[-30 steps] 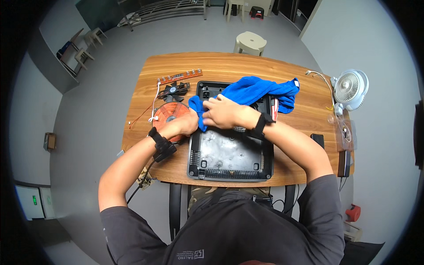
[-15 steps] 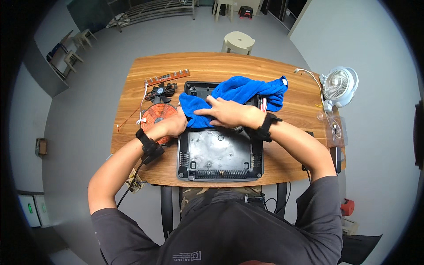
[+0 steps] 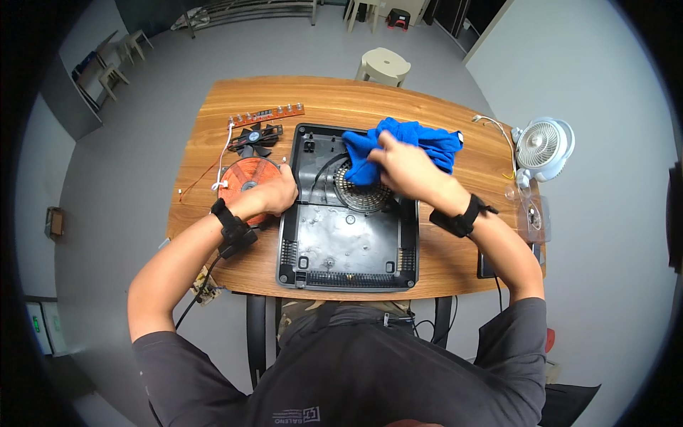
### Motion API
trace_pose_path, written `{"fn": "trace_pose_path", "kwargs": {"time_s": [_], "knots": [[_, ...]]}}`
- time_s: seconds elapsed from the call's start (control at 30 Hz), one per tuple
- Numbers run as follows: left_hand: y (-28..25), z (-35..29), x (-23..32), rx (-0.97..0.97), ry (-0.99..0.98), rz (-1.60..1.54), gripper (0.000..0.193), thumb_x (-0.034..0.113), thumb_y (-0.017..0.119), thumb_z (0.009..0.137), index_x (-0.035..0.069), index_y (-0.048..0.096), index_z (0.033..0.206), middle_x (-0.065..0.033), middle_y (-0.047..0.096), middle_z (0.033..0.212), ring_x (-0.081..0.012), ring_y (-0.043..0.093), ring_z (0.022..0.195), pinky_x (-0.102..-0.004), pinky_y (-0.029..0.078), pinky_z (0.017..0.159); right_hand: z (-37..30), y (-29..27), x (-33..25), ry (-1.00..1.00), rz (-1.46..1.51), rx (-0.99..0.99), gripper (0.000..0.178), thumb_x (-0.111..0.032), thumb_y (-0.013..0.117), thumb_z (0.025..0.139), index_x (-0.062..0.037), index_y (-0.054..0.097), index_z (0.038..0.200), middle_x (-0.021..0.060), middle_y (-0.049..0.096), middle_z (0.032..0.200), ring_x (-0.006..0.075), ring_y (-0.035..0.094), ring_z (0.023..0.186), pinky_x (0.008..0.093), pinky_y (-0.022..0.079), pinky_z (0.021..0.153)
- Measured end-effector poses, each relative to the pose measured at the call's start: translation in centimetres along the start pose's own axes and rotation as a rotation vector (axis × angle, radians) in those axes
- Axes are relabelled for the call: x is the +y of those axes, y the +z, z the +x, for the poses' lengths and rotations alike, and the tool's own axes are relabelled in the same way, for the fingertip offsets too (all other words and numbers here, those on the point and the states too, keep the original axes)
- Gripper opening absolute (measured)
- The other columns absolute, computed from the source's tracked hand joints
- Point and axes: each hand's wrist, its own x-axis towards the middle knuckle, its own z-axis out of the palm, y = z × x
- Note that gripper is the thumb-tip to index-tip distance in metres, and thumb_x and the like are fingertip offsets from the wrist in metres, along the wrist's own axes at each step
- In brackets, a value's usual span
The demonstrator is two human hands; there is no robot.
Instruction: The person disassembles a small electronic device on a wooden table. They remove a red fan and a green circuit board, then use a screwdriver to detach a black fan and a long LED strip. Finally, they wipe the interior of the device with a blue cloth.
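Note:
A black plastic appliance housing (image 3: 334,238), its inside facing up, lies on the wooden table in front of me. My left hand (image 3: 277,193) grips its left edge, fingers bent and partly hidden. My right hand (image 3: 411,168) is slightly blurred and holds a blue cloth (image 3: 364,167) over the round vent grille (image 3: 353,196). The rest of the cloth trails across the housing's far right part. Just left of my left hand, partly under my wrist, lies a round orange wire coil (image 3: 245,178).
Beyond the coil are a small black fan (image 3: 257,139) and a narrow orange circuit board (image 3: 265,114) with a white cable. A white desk fan (image 3: 544,146) and a clear plastic box (image 3: 537,220) stand along the right edge. The wooden table (image 3: 455,267) has a curved far edge.
My right hand has drawn the cloth to the right and up off the housing's left side, uncovering the vent grille. My left hand stays at the left edge.

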Motion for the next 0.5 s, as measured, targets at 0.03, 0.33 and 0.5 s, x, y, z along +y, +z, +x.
{"fn": "trace_pose_path", "kwargs": {"time_s": [0.03, 0.33, 0.5], "knots": [[0.3, 0.2, -0.2, 0.008, -0.009, -0.01, 0.036, 0.02, 0.043, 0.103, -0.015, 0.036, 0.104, -0.0371, 0.064, 0.082, -0.0505, 0.066, 0.084, -0.0545, 0.051, 0.074, -0.7, 1.4, 0.3, -0.002, 0.015, -0.078, 0.032, -0.008, 0.07, 0.084, -0.0054, 0.064, 0.116, 0.0192, 0.057, 0.112, 0.0421, 0.066, 0.096, 0.0485, 0.057, 0.081], [-0.7, 0.3, 1.1, -0.074, -0.057, -0.019, 0.034, 0.016, 0.041, 0.103, -0.017, 0.039, 0.104, -0.035, 0.066, 0.083, -0.0489, 0.066, 0.085, -0.0521, 0.051, 0.076, 1.1, 8.4, 1.0, 0.048, 0.345, 0.099, 0.03, -0.007, 0.068, 0.091, -0.0014, 0.058, 0.118, 0.0207, 0.059, 0.11, 0.0426, 0.059, 0.107, 0.0467, 0.05, 0.092], [0.5, 0.4, -0.1, 0.004, -0.022, 0.027, 0.034, 0.017, 0.044, 0.102, -0.017, 0.038, 0.107, -0.0367, 0.066, 0.086, -0.0509, 0.066, 0.089, -0.0526, 0.051, 0.079, 2.2, 7.3, 0.5, -0.105, 0.371, -0.109, 0.029, -0.006, 0.07, 0.088, -0.001, 0.061, 0.115, 0.0196, 0.058, 0.112, 0.041, 0.059, 0.11, 0.0468, 0.051, 0.094]]}}
